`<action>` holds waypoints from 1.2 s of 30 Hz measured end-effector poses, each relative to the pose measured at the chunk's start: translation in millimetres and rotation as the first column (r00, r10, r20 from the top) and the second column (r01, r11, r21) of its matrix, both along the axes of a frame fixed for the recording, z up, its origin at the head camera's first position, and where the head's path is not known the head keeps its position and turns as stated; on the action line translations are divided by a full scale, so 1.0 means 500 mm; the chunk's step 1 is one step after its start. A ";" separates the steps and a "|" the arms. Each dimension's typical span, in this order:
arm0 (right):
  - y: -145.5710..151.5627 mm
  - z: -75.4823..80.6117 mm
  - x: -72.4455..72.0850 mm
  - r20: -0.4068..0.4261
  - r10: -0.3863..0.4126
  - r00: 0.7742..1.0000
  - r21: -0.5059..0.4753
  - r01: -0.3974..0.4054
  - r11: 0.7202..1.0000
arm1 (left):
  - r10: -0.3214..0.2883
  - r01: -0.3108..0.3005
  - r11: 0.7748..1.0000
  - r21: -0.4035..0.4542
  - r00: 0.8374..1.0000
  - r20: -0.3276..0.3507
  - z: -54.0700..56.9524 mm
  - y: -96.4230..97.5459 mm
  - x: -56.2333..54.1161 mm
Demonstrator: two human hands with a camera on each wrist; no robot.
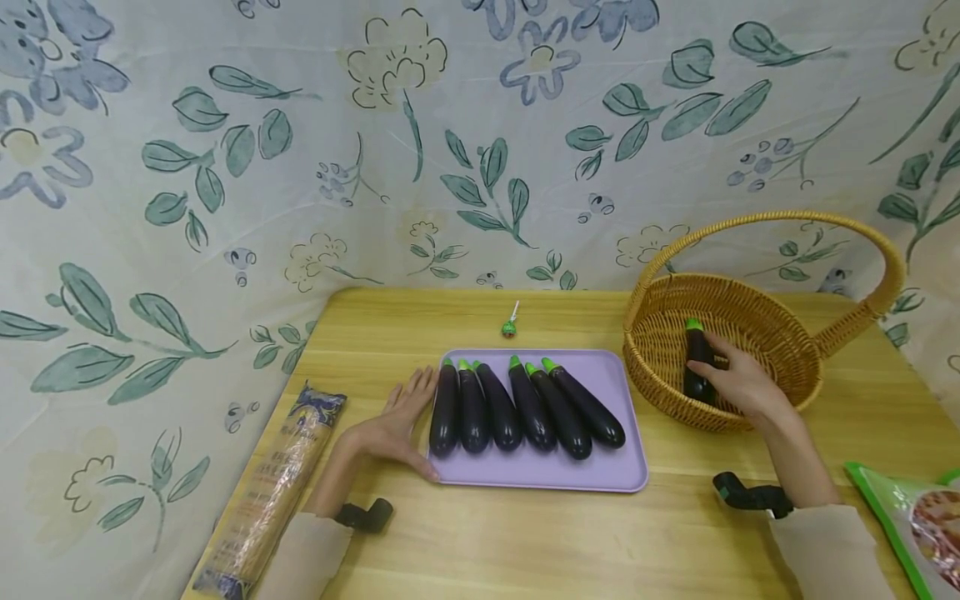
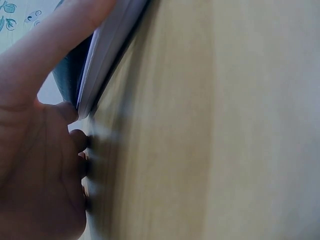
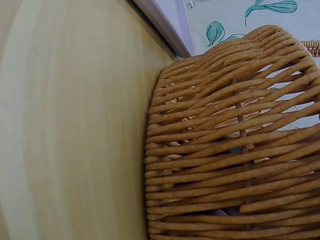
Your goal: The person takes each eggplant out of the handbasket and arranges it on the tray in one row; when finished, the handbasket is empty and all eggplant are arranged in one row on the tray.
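Observation:
Inside the wicker basket point(image 1: 652, 392), my right hand point(image 1: 738, 379) grips a dark eggplant point(image 1: 697, 358) with a green stem end. The right wrist view shows only the woven wall of the basket point(image 3: 240, 150); that hand is hidden there. Several more eggplants point(image 1: 532, 408) lie side by side on a lilac tray point(image 1: 540, 479), stem ends toward the back. At the tray's left edge rests my left hand point(image 1: 393, 421), fingers extended and thumb at the near corner. The left wrist view has this hand point(image 2: 40, 165) against the tray's side point(image 2: 107, 45).
A lollipop point(image 1: 510, 327) with a green wrapper lies behind the tray. On the left is a long clear packet point(image 1: 270, 492) of what looks like dried noodles. A green-edged bag point(image 1: 922, 525) sits at the front right. Floral cloth point(image 1: 480, 125) hangs behind the wooden table point(image 1: 510, 542).

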State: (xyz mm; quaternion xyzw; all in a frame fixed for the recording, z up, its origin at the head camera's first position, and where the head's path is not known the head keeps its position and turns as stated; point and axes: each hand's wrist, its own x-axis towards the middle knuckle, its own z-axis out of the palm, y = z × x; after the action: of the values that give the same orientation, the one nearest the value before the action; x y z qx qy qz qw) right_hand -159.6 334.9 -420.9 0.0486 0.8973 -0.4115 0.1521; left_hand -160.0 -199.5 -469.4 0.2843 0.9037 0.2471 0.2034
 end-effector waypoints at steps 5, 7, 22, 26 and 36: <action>0.003 0.000 -0.002 0.011 -0.004 1.000 -0.002 0.004 1.000 | 0.000 0.000 1.000 0.001 1.000 0.004 0.001 0.000 0.000; 0.003 0.000 -0.002 0.012 -0.003 1.000 -0.008 0.003 1.000 | -0.002 0.002 1.000 0.002 1.000 0.006 0.001 0.000 -0.001; 0.001 -0.001 -0.003 0.021 -0.025 0.999 0.013 0.025 1.000 | 0.000 0.000 1.000 -0.004 1.000 0.015 0.000 -0.002 -0.002; 0.002 0.001 -0.002 0.028 -0.032 0.999 0.033 0.031 0.999 | 0.004 -0.004 1.000 0.000 1.000 0.016 0.000 -0.002 -0.001; 0.003 0.004 -0.001 0.030 -0.040 0.999 0.044 0.038 0.998 | 0.001 -0.001 1.000 0.003 1.000 0.024 0.003 -0.002 -0.002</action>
State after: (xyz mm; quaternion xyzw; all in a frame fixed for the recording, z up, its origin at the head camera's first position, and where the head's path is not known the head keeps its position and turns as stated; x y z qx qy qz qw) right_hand -160.4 336.2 -419.1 0.0757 0.9025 -0.3939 0.1566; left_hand -161.2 -200.5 -467.9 0.2812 0.9010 0.2522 0.2134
